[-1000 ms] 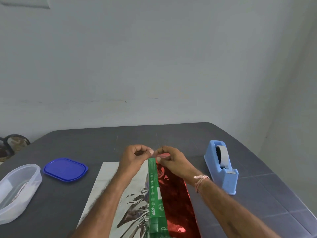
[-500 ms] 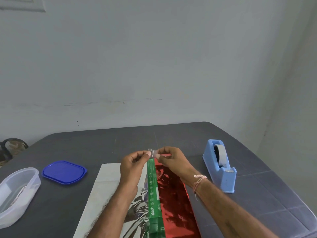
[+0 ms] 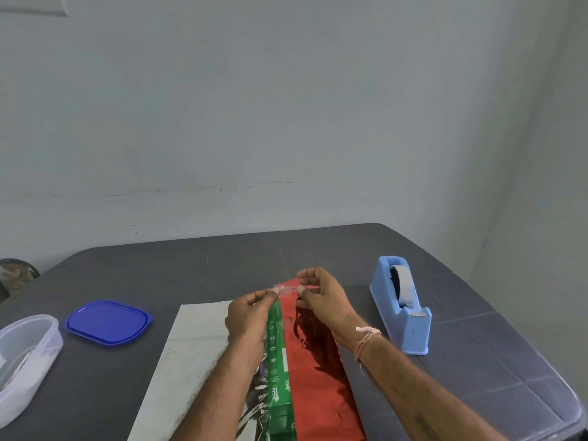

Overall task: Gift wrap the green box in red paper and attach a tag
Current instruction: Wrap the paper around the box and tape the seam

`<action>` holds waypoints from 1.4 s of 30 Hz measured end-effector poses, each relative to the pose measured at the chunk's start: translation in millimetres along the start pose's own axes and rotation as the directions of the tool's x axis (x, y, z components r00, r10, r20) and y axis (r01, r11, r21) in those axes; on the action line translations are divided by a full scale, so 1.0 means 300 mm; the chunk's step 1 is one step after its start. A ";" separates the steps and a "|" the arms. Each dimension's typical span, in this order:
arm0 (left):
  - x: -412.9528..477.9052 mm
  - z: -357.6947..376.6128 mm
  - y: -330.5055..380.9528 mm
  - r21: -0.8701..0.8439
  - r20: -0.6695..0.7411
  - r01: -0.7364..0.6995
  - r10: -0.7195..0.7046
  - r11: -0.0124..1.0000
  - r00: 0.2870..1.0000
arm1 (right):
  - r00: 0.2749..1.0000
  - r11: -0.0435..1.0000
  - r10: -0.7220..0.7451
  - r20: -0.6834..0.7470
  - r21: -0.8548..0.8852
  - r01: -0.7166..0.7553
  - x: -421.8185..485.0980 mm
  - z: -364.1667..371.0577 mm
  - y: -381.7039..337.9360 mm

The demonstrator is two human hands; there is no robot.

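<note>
A long narrow green box [image 3: 279, 370] lies lengthwise on the table, its right side covered by shiny red paper [image 3: 315, 374]. To its left the paper's silver-white underside [image 3: 191, 354] is spread flat. Over the far end of the box, my left hand [image 3: 249, 316] and my right hand [image 3: 321, 297] each pinch one end of a short strip of clear tape [image 3: 286, 289] stretched between them.
A light blue tape dispenser [image 3: 401, 303] stands to the right of the box. A blue lid [image 3: 108, 322] and a clear plastic container [image 3: 24, 354] lie at the left. The dark grey table [image 3: 477, 361] ends at a white wall behind.
My hands have drawn slightly apart, so the tape strip between them is stretched out. Box and paper lie as before.
</note>
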State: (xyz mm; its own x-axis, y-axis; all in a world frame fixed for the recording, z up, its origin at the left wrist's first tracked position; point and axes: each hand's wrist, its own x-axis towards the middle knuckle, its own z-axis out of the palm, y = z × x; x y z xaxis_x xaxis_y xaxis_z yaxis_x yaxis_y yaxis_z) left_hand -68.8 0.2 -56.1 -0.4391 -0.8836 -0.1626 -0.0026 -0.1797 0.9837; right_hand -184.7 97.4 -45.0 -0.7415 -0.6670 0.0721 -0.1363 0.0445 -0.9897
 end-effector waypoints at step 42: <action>0.042 0.039 -0.037 0.364 -0.264 0.011 0.092 0.931 0.960 | 0.895 0.383 -0.259 0.364 -0.811 0.441 -0.075 -0.007 -0.045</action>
State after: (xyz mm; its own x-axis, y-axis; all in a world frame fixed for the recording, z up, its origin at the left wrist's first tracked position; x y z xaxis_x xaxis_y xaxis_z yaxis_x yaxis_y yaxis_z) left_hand -84.8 -3.9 -68.3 -0.1843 -0.9791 -0.0855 -0.3341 -0.0194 0.9423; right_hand -167.5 113.5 -32.9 -0.3890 -0.8789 0.2761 -0.9125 0.3263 -0.2469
